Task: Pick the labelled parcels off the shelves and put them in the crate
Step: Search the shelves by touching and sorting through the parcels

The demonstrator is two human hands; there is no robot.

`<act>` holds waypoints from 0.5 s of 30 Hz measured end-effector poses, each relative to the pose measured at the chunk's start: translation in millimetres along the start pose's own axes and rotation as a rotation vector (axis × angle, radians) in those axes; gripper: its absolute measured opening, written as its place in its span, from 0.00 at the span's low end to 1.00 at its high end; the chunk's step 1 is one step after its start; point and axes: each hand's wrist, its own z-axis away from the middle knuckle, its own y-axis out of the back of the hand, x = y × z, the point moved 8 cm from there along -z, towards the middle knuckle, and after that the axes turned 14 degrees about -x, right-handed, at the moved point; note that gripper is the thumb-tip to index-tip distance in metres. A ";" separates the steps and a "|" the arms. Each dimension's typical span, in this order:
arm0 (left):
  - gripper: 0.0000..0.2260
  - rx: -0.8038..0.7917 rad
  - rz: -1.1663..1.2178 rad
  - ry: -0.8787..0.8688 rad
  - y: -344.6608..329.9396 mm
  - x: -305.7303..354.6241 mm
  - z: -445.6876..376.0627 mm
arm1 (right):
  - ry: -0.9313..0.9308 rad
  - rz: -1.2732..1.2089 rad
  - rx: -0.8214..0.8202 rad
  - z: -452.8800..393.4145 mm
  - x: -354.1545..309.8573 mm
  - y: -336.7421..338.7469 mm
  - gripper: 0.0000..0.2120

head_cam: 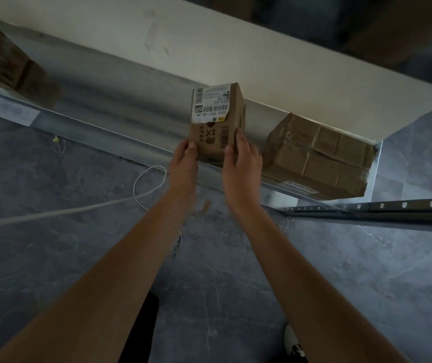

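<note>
At the centre of the frame, the left hand (pixel 184 155) and the right hand (pixel 241 153) gripped the lower corners of a small labelled parcel (pixel 216 121), thumbs curled onto its near face and fingers wrapped behind its sides. The parcel sat at the front lip of the metal shelf (pixel 120 100), its white barcode label (pixel 211 104) facing the camera. Just right of it on the same shelf lay a larger taped box (pixel 317 155), close to the right hand but apart from the parcel. A third, blurred box (pixel 2 56) rested at the upper left. A white cord (pixel 78 209) looped over the grey floor (pixel 52 258) below. No crate was in view. Drawing the parcel straight back off the lip, level and with even pressure from both sides, would likely keep it clear of the neighbouring box.
</note>
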 end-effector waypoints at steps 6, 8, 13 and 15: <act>0.19 0.051 -0.226 -0.016 -14.8 3.5 -2.9 | -0.101 -0.156 -0.284 -4.0 31.8 -3.1 0.23; 0.22 0.112 -0.322 -0.037 -16.6 8.4 1.8 | 0.047 -0.092 -0.151 11.4 21.5 23.9 0.21; 0.17 0.082 -0.532 -0.450 -63.2 43.1 42.6 | 0.119 0.074 0.520 63.9 51.7 139.7 0.20; 0.16 -0.063 -0.440 -0.349 -94.1 25.7 43.0 | -0.144 0.008 0.544 62.9 95.7 168.8 0.25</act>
